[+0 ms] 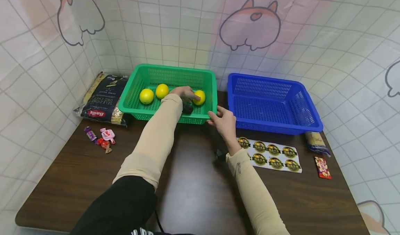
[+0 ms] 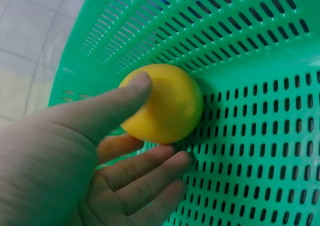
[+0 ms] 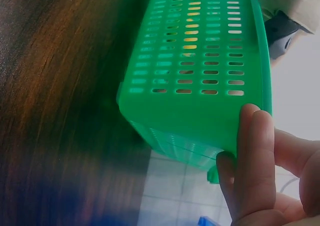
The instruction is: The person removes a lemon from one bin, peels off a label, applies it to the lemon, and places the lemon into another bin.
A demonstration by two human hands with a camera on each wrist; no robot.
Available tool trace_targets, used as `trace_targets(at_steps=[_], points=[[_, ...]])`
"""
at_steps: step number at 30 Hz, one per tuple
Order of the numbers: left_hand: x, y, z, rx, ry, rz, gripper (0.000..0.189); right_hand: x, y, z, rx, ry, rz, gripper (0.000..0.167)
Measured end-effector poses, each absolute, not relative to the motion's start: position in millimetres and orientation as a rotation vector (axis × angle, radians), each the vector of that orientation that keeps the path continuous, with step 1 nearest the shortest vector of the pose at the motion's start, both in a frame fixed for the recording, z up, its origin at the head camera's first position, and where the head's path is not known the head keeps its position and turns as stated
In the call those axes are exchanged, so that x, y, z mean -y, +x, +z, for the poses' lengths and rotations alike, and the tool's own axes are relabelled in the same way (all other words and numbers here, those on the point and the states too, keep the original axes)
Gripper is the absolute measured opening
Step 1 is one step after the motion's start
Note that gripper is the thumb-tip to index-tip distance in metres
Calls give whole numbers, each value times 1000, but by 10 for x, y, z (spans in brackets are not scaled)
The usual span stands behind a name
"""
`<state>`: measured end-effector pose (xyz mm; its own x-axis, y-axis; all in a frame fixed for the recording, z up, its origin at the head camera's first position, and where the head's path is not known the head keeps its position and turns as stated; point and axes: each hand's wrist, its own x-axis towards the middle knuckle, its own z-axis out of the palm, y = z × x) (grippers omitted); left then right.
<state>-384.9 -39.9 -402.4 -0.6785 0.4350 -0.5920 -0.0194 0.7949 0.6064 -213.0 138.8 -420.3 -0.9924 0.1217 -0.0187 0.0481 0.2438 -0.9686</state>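
In the head view, a green plastic basket point(image 1: 175, 70) with slotted walls stands at the back of the table. Two round yellow fruits point(image 1: 146, 96) lie in its left part, and a third yellow fruit point(image 1: 200, 98) lies near the right end. My left hand point(image 1: 185, 93) reaches inside and holds this third fruit; in the left wrist view its thumb lies on the yellow fruit point(image 2: 167, 103) and the other fingers curve beneath it. At the basket's front right corner, my right hand point(image 1: 224, 121) pinches the rim, with fingers on the outer wall point(image 3: 195, 118) in the right wrist view.
A blue basket point(image 1: 268, 125) stands to the right. In front of it lies a sheet of round stickers point(image 1: 275, 157). A pasta bag point(image 1: 103, 99) sits left of the green basket, with wrapped candies point(image 1: 104, 139) below. A small bag point(image 1: 316, 143) and a red packet point(image 1: 323, 167) lie far right.
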Motion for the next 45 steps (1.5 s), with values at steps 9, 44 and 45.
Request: trace_targets(at_steps=[9,44,45], points=[[329,-3905,-4055,-2251,265,769,65,-1379,-2116,-4182,2448,-178,1899,53],[390,-3420,-3303,-1872,549,1807,50,-1886,-1670,-4024,2801,-8,988,40],[396,-3344,-3304,-1862,565,1814,49,-1950,-1631,-4032,2838,0,959,39]])
